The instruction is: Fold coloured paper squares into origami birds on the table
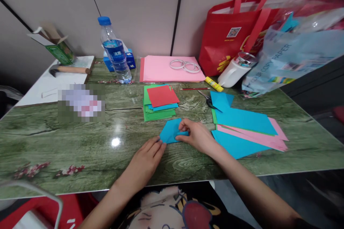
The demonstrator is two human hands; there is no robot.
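Observation:
A piece of blue paper (170,131) with folded, angled corners lies on the table between my hands. My left hand (150,154) rests flat with its fingers stretched out, the fingertips touching the paper's lower left edge. At the paper's right side my right hand (197,135) is closed in a pinch on the sheet, and the fingers cover part of that edge. Just beyond the paper sits a stack of square sheets in green and blue, with a red sheet (162,95) on top.
Blue and pink paper strips (247,121) lie to the right, near scissors (208,100). Behind are a pencil (195,88), glue stick (214,83), white mug (233,73), pink paper (158,68) with tape rolls, red bag (220,39) and water bottle (115,53). A hammer (71,69) lies left.

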